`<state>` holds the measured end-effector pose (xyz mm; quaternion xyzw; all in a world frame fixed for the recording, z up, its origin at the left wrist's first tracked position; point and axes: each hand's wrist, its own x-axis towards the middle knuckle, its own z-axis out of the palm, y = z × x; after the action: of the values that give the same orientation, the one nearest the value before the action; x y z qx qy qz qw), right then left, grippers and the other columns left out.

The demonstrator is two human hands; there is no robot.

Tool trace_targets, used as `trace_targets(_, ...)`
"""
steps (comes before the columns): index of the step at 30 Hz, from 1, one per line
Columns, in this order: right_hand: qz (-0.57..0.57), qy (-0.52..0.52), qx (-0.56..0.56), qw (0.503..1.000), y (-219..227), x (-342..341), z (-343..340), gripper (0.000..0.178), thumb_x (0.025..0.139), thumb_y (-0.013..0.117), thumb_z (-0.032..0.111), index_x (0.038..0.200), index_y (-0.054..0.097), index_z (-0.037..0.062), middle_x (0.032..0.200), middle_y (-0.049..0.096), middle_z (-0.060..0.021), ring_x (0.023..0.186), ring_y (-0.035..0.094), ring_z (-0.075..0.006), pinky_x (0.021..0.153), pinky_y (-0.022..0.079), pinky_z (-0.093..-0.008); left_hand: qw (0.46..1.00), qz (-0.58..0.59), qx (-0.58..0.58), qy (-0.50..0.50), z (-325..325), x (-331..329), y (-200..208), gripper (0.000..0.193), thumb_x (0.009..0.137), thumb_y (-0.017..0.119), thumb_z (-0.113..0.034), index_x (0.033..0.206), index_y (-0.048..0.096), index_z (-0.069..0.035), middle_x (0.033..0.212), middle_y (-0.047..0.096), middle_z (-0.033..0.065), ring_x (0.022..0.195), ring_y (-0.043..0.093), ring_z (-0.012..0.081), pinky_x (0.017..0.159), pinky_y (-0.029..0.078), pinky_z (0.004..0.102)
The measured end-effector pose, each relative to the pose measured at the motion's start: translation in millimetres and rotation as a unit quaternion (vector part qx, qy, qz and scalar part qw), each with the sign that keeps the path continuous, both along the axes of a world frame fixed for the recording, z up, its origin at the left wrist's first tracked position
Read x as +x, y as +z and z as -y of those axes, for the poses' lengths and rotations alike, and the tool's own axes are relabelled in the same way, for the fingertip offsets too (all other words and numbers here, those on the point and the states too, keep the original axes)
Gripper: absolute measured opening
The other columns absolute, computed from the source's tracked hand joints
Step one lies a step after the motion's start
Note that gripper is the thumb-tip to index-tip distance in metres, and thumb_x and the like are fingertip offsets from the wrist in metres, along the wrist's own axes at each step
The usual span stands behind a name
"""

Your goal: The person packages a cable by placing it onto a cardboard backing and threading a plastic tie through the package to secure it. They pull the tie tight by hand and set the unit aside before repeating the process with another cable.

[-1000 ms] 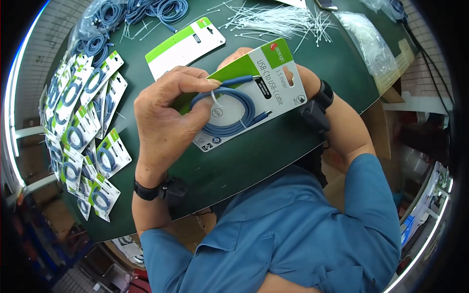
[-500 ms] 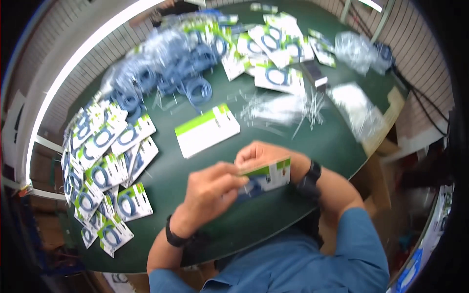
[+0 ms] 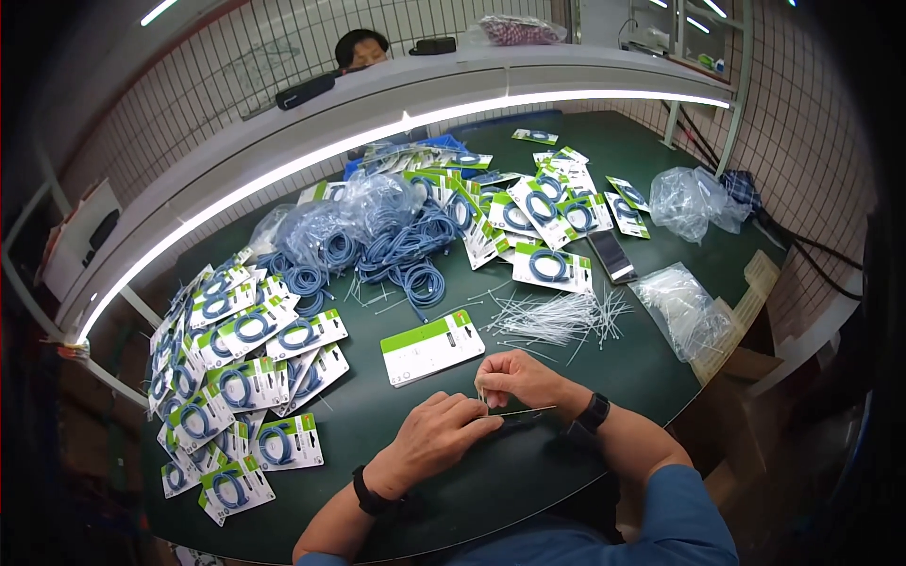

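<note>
Near the front edge of the table, my left hand [image 3: 436, 438] grips a thin packaging card [image 3: 530, 410], now seen almost edge-on. Its faces are hidden from this angle. My right hand [image 3: 525, 379] is closed in a pinch just above the card, with a thin pale cable tie [image 3: 483, 393] at its fingertips, standing up from the card. Just beyond my hands lies a small stack of green-and-white cards [image 3: 432, 353] without cables. To its right, loose white cable ties [image 3: 549, 319] are strewn in a heap.
Carded blue cables [image 3: 285, 443] pile up along the left, with more cards [image 3: 540, 206] at the back. Coiled blue cables [image 3: 415, 247] lie partly under clear plastic [image 3: 349, 212]. On the right are a dark phone-like slab [image 3: 612, 257], a bag of ties [image 3: 687, 309] and crumpled plastic [image 3: 694, 203]. A person [image 3: 361, 49] is behind the light bar.
The card has tilted from showing its printed face with blue cable to nearly edge-on. My right hand has risen slightly off it, pinching the tie. The view has tipped up, revealing the far side.
</note>
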<state>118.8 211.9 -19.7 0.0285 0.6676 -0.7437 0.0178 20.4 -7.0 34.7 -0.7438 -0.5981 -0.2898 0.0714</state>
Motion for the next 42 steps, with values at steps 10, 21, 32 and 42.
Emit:
trace_targets(10,0.006,-0.012,-0.012,1.000,0.0,0.7,-0.6,0.021,0.108,0.060,0.020,0.095,0.064,0.0036,0.089,0.071,-0.0031,0.075,0.068,-0.0082,0.068,0.055,-0.0225,1.000,0.001,0.010,0.023,-7.9,-2.3,-15.7,0.039,0.081,0.074,-0.006,0.118,0.071,-0.015,0.099,0.069,0.0011,0.084,0.067,0.0234,0.074,0.054,0.0360)
trace_targets(21,0.041,-0.063,-0.025,0.997,-8.3,-5.1,1.8,0.018,0.105,0.064,0.017,0.096,0.066,0.0006,0.087,0.072,-0.0051,0.073,0.068,-0.0087,0.063,0.055,-0.0212,0.985,0.142,-0.076,0.065,-6.4,5.0,-8.5,0.032,0.081,0.081,-0.011,0.111,0.072,-0.011,0.094,0.064,0.0047,0.086,0.068,0.0254,0.069,0.055,0.0384)
trace_targets(32,0.065,-0.086,-0.045,0.993,-13.2,-4.1,5.9,0.018,0.103,0.066,0.018,0.095,0.066,0.0024,0.087,0.071,-0.0035,0.071,0.066,-0.0062,0.062,0.054,-0.0199,0.995,0.015,-0.002,0.094,-10.4,13.5,-34.3,0.023,0.082,0.081,-0.013,0.102,0.069,-0.009,0.086,0.060,0.0056,0.080,0.066,0.0261,0.064,0.054,0.0399)
trace_targets(42,0.022,-0.042,0.005,0.999,-25.3,-0.5,1.1,0.021,0.104,0.064,0.019,0.093,0.067,0.0010,0.084,0.071,-0.0032,0.068,0.065,-0.0066,0.060,0.053,-0.0210,0.983,0.176,-0.010,0.051,-8.9,22.1,-12.3,0.024,0.080,0.081,-0.005,0.102,0.072,-0.006,0.088,0.059,0.0109,0.082,0.064,0.0318,0.070,0.053,0.0429)
